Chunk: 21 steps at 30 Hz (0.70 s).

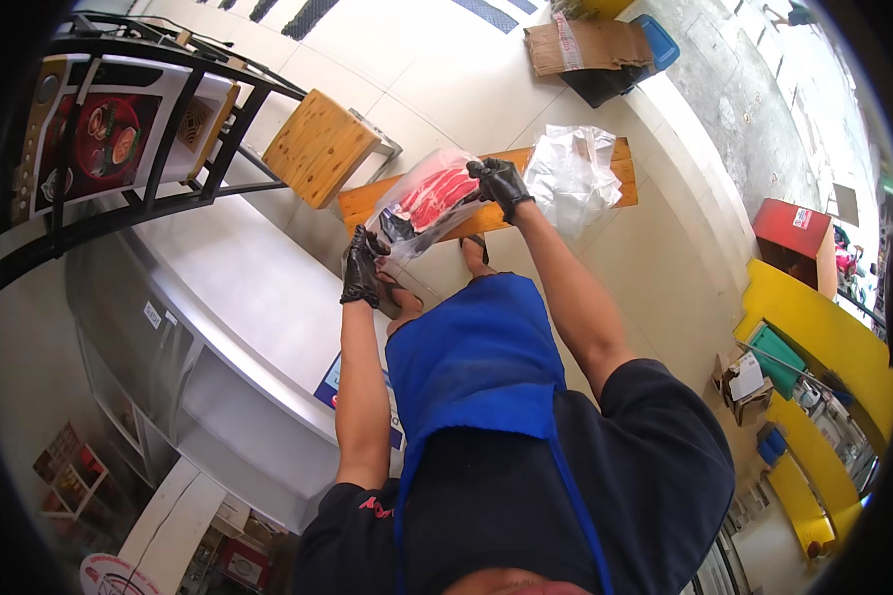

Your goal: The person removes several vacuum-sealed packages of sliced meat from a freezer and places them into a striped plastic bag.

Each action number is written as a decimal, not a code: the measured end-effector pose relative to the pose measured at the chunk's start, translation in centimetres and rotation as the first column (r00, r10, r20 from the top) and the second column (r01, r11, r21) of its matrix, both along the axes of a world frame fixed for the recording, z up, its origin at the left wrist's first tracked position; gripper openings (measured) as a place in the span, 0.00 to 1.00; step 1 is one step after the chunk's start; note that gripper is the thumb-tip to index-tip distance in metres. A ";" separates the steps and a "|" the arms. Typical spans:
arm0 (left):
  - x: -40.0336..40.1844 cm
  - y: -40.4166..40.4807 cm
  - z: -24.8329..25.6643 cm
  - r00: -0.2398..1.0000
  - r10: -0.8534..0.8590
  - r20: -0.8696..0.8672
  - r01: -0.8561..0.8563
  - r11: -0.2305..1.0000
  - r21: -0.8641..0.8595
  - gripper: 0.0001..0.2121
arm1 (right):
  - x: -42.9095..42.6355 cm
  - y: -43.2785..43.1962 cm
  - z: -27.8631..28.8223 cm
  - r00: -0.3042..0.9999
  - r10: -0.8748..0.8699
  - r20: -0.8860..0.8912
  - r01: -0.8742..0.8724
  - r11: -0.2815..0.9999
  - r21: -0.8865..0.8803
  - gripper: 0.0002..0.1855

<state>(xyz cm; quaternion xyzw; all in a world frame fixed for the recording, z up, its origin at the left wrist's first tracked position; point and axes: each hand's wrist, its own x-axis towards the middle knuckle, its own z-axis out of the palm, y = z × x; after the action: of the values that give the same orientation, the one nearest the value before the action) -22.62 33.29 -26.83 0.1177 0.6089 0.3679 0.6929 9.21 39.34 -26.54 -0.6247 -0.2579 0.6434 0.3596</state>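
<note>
A clear plastic bag (458,165) with sliced, marbled red meat (439,195) inside stretches between my hands above a narrow wooden bench (517,158). My left hand (362,266), in a black glove, pinches the bag's near left end. In a matching glove, my right hand (501,187) grips the bag's right side beside the meat. Something dark and shiny lies at the lower left end of the slices; I cannot tell what it is. A pile of thin, clear plastic bags (574,172) rests on the bench to the right of my right hand.
A wooden stool (321,147) stands left of the bench. A black metal rack (216,134) and a stainless steel counter (216,268) line my left side. Flattened cardboard (591,46) tops a bin ahead on the right. Farther right are a red box (792,234) and yellow curved partitions (818,312).
</note>
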 end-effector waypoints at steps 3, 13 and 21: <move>4.7 0.3 -1.6 0.982 0.000 0.190 0.035 0.983 -0.179 0.18 | 2.1 -2.0 -3.9 0.997 0.042 0.071 -0.035 0.994 -0.100 0.22; 16.9 -0.7 -13.9 -0.122 -0.253 -0.960 0.817 0.524 -0.242 0.35 | -1.7 -4.4 -10.2 0.645 0.271 0.715 -0.397 0.918 0.010 0.36; 15.7 -4.1 -18.1 0.337 -0.182 -0.924 0.821 0.538 0.193 0.19 | -4.2 -5.9 -16.9 0.322 0.249 0.913 -0.520 0.853 -0.050 0.20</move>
<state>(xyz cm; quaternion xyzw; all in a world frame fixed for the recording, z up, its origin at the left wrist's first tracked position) -6.97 29.14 -44.93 0.7017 0.6095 0.1927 0.3146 5.01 33.42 -43.43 -0.7355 -0.6294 0.2385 0.0775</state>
